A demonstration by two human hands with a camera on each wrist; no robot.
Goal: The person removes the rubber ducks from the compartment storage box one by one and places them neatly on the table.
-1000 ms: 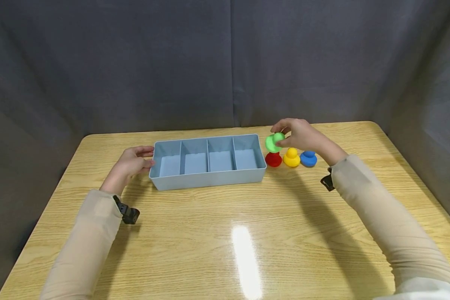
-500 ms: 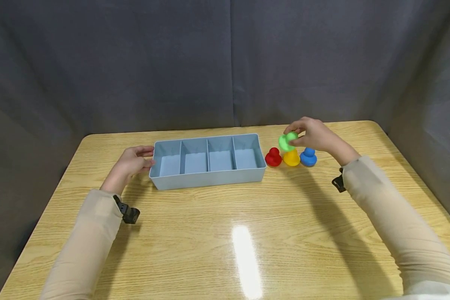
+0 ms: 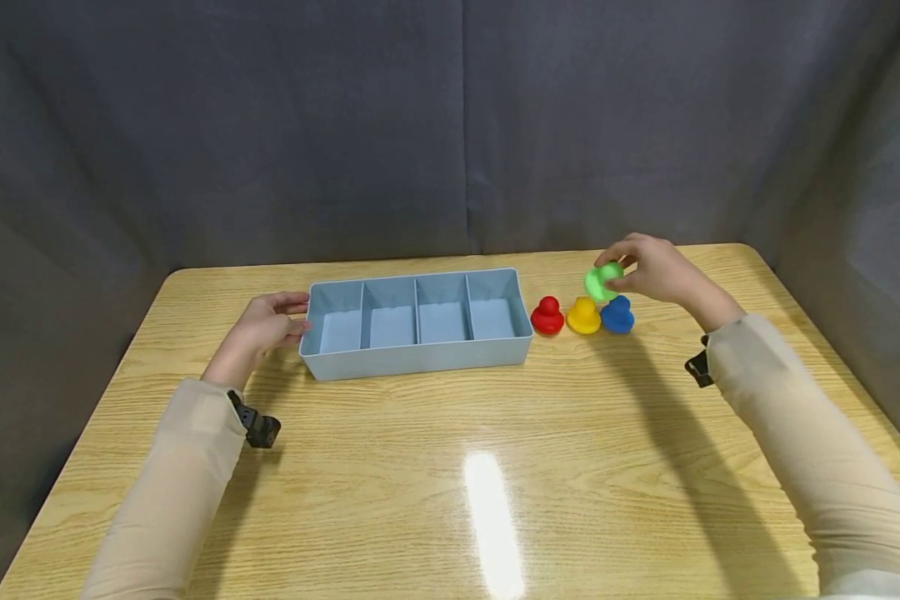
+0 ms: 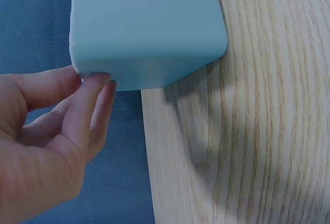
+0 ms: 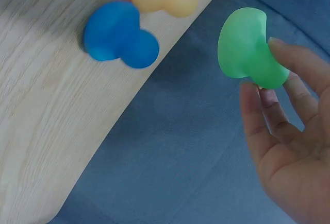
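Observation:
My right hand (image 3: 648, 268) pinches a green knob-shaped piece (image 3: 602, 282) by its small end (image 5: 250, 49), holding it in the air just above the blue piece (image 3: 617, 316). On the table stand a red piece (image 3: 547, 317), a yellow piece (image 3: 583, 317) and the blue one (image 5: 117, 38) in a row, right of a light blue tray (image 3: 417, 360) with several compartments that hold nothing. My left hand (image 3: 266, 322) rests with straight fingers (image 4: 98, 105) against the tray's left end wall (image 4: 149, 28).
The wooden table (image 3: 450, 467) has rounded corners, with its back edge close behind the tray and pieces. A dark grey curtain (image 3: 450, 125) surrounds the table on three sides.
My right hand has carried the green piece rightward, from above the red piece to above the blue one. My left hand and the tray have stayed still.

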